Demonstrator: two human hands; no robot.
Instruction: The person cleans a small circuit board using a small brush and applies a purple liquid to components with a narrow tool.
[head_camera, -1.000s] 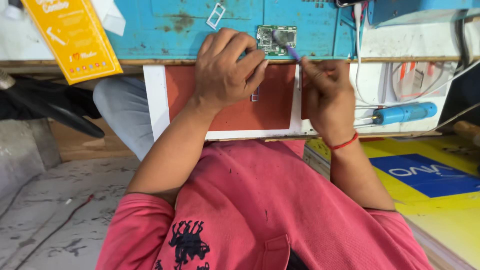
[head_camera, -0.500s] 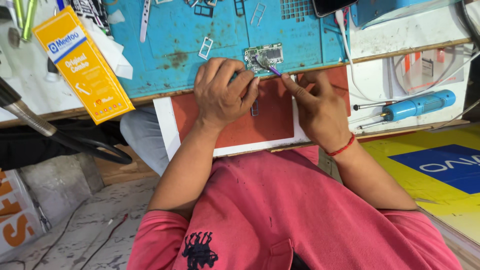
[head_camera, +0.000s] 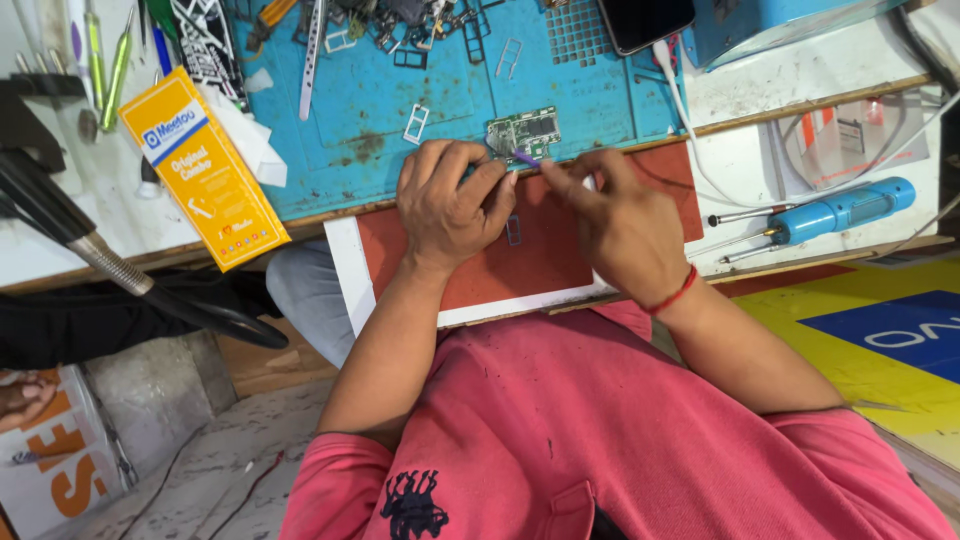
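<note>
At the near edge of the blue work mat, I see the small green circuit board lying flat, partly over the mat's front lip. My left hand sits just below the board, fingers curled closed with the fingertips touching its near left corner; I cannot tell whether it pinches the board or only steadies it. My right hand, just right of the board, is closed around a thin purple-tipped tool, whose tip meets the board's lower edge.

The risk I judge from here: the board sits close to the mat's edge, so a hard push from the tool could slide it off onto the red pad below, or the tip could skid across the fine parts on top. Small metal frames lie loose left of the board and could be knocked about by a stray wrist.

No true container shows; an orange box lies closed, far left of the board, contents hidden. A blue screwdriver rests well right of it.
</note>
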